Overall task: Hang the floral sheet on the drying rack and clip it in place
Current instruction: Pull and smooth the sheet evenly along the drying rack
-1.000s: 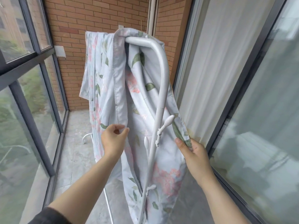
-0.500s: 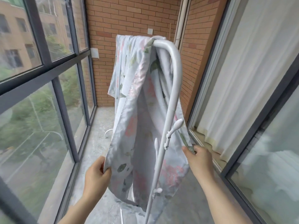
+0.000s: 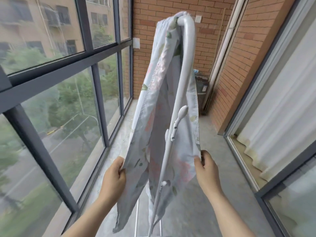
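The floral sheet (image 3: 153,127), pale blue with pink flowers and green leaves, hangs over the top of the white drying rack (image 3: 183,79), draped down both sides of its curved end tube. My left hand (image 3: 113,178) grips the sheet's left hem low down. My right hand (image 3: 206,168) pinches the right hem at about the same height. The two edges are spread apart with the rack tube between them. White pegs stick out of the rack tube at mid height.
A narrow balcony with a concrete floor (image 3: 213,168). Dark-framed windows (image 3: 95,86) run along the left, a glass door with a white curtain (image 3: 277,106) on the right, a brick wall (image 3: 148,31) at the far end. A dark bin (image 3: 201,89) stands by a white pipe.
My left hand slid down the left hem from mid height and pulled it outward to the left. My right hand keeps its hold. My view shifted so the rack is seen end-on.
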Tool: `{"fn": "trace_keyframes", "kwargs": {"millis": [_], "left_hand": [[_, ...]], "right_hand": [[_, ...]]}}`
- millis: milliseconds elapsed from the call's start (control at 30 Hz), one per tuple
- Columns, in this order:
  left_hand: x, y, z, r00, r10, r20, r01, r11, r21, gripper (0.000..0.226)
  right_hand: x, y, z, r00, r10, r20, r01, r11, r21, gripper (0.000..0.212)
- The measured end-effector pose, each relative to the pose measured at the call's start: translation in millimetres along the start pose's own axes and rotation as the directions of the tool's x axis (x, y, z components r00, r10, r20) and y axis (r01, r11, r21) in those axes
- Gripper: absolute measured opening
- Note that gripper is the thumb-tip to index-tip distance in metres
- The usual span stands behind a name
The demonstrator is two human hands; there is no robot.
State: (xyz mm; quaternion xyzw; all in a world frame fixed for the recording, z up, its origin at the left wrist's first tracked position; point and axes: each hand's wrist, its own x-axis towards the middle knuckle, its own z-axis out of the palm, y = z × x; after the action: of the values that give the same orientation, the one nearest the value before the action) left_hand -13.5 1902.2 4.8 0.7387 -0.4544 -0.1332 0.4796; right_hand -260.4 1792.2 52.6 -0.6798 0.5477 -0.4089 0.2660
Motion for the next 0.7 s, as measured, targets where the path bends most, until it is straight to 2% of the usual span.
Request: {"fn": "trace_keyframes", "kwargs": {"millis": [133,200,267,300,400,467,533,700], "left_hand": [[-26.7,17.3,-1.3,0.993,-0.086,-0.076,0.084,0.996,-0.027,0.017],[-39.7,28.8,-4.6,0.992,-0.065,-0.11,0.057,0.996,-0.07,0.016],[-50.9,36.6,-10.4,0.994,-0.042,-0.098,0.028,0.99,-0.139,0.004],[-54.9,38.0,-13.9,0.996,-0.028,-0.082,0.014,0.986,-0.165,0.01],[-66.6,32.5,-23.3,1.0,0.011,0.006,-0.01,0.993,-0.113,0.029],[-78.3,28.6,-26.3,0.998,-0.022,0.062,0.027,0.996,-0.085,0.023],[-90.0,20.9,-25.6,0.995,-0.042,0.089,0.047,0.998,-0.048,0.011],[-111.4,10.1,-25.4,0.993,-0.051,0.104,0.051,0.999,-0.003,0.01]], "right_hand": [[-19.7,-3.7,-10.9,0.999,-0.001,-0.045,0.009,0.984,0.175,0.015],[-33.0,-10.8,-18.4,0.998,-0.013,-0.066,0.029,0.968,0.247,0.017],[-46.2,-19.3,-28.0,0.998,-0.048,-0.035,0.057,0.941,0.332,0.019],[-51.6,-22.7,-32.5,0.998,-0.058,0.0,0.055,0.933,0.357,0.017],[-65.1,-24.0,-39.8,0.991,-0.03,0.128,-0.009,0.955,0.296,0.017],[-76.7,-19.2,-38.0,0.985,0.037,0.17,-0.079,0.966,0.247,0.024],[-89.3,-10.4,-33.8,0.985,0.086,0.151,-0.116,0.972,0.204,0.028],[-116.4,-0.8,-25.8,0.993,0.042,0.108,-0.064,0.976,0.207,0.023]]}}
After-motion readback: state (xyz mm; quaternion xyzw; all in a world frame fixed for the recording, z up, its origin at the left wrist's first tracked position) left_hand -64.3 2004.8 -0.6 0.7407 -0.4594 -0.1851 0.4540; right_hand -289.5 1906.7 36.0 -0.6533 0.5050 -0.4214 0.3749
